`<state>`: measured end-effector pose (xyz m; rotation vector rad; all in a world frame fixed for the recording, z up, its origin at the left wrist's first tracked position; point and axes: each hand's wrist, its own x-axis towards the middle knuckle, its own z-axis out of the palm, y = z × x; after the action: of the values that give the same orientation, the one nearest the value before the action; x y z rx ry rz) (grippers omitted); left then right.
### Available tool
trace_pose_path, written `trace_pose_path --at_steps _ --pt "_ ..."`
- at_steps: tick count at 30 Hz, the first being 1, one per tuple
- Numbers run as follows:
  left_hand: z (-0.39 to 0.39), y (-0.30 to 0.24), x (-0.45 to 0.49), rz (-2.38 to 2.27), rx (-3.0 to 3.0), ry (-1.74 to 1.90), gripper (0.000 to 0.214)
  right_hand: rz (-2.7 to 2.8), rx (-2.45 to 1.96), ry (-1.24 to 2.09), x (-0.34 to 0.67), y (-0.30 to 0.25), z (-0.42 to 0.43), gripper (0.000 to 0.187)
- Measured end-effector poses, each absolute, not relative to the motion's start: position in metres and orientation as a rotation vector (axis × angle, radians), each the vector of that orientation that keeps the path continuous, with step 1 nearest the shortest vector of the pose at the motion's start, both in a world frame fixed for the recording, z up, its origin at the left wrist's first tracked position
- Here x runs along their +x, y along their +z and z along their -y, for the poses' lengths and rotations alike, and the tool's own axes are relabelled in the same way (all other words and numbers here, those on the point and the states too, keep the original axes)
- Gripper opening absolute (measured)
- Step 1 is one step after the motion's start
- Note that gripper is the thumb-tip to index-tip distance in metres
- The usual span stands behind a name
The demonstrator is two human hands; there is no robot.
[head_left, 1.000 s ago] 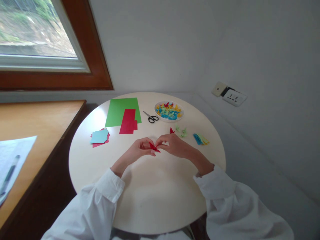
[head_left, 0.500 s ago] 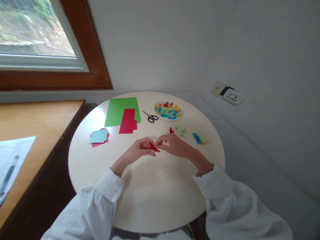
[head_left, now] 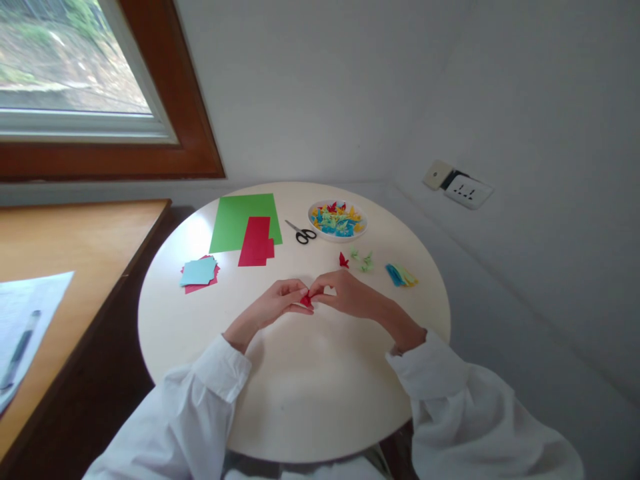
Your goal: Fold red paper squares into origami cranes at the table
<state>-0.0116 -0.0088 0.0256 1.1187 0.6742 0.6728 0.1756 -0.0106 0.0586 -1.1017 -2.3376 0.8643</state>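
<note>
Between my two hands, above the middle of the round white table (head_left: 320,387), is a small red folded paper crane (head_left: 307,301), partly covered by fingers. My left hand (head_left: 278,301) is closed on it from the left, thumb on top. From the right, my right hand (head_left: 343,293) pinches it with thumb and fingertips. Just beyond my right hand lie another red paper crane (head_left: 343,261) and a few pale green cranes (head_left: 366,262). A white dish (head_left: 320,235) behind them holds many coloured cranes.
Black-handled scissors (head_left: 303,235) lie left of the dish. Farther left are a green paper sheet (head_left: 230,223), red paper strips (head_left: 255,241) and a stack of light blue and red squares (head_left: 199,272). Folded blue and yellow papers (head_left: 400,275) rest at the right. A wooden desk (head_left: 100,240) stands left.
The red crane has turned in my fingers and shows less of its pointed tips. My left thumb has moved up over it, and both hands stay close together.
</note>
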Motion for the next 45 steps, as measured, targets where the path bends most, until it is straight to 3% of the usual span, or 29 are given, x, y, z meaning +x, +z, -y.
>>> trace_pose_path --at_steps 18,30,45 --pt "0.006 0.013 -0.014 -0.660 1.211 0.602 0.018 2.245 -1.144 0.876 0.174 0.052 0.014 0.011" --pt "0.010 0.022 -0.007 -0.872 1.549 0.877 0.007 1.839 -1.208 0.855 0.173 0.033 0.025 0.011" --pt "0.017 0.013 -0.002 -1.037 1.844 1.100 0.007 1.830 -1.237 0.860 0.164 0.029 0.022 0.013"
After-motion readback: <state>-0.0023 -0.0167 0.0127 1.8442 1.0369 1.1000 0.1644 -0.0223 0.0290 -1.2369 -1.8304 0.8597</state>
